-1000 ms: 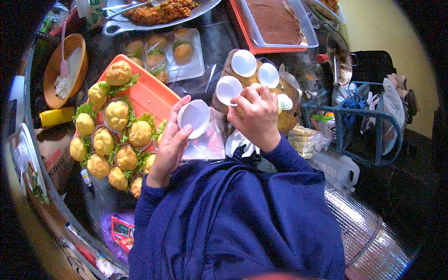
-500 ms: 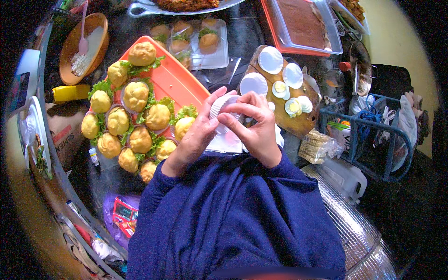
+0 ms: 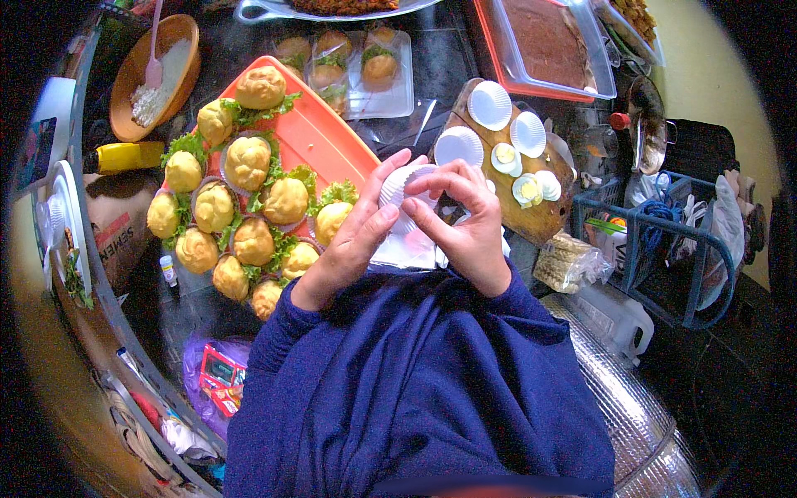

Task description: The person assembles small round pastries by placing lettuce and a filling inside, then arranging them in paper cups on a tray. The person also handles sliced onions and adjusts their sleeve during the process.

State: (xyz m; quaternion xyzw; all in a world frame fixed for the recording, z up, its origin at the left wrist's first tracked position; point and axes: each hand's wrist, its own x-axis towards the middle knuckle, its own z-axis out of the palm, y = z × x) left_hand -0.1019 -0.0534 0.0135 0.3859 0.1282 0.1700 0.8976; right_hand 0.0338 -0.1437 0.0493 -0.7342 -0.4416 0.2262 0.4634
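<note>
Orange tray (image 3: 325, 139): bare strip along upper-right edge, buns (image 3: 246, 163) crowding left part. Just right of tray, white paper cup (image 3: 397, 184) held in part-open left hand (image 3: 355, 234); right hand (image 3: 466, 222) curled, thumb and forefinger slightly apart, grip unclear. Cup round, tilted; mouth direction unclear.

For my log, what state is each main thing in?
White fluted paper cup, held in left hand
Right hand, partly curled
Golden round buns, filled with green leaves
Orange rectangular plastic tray, partly bare
White-and-yellow egg, sliced
Round brown bowl, partly filled
</note>
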